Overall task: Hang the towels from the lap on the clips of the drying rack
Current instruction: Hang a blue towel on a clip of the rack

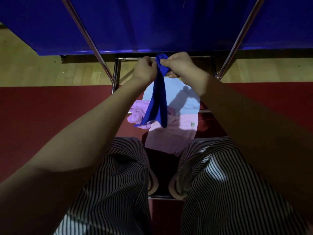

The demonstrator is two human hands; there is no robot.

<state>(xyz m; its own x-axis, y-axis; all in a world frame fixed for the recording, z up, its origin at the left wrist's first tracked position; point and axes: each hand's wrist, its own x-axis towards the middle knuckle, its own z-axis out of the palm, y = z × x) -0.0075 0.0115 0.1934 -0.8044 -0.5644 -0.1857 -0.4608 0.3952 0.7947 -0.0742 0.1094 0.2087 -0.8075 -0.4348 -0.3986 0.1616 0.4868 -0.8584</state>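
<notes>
A dark blue towel point(157, 99) hangs bunched from both hands, held out in front of me above the floor. My left hand point(145, 68) pinches its top edge from the left. Gripping the gathered top from the right is my right hand point(179, 65). The towel's lower ends dangle over a pink towel point(171, 131) and a pale blue towel point(184, 95) lying on the red floor beyond my knees. Two chrome legs of the drying rack point(88, 38) slant down on either side of my hands. No clips are visible.
A large blue cloth point(152, 22) hangs across the top of the view behind the rack. The rack's base bars point(116, 72) rest on wooden flooring point(50, 72) and red carpet point(42, 107). My striped trouser legs point(118, 175) fill the bottom.
</notes>
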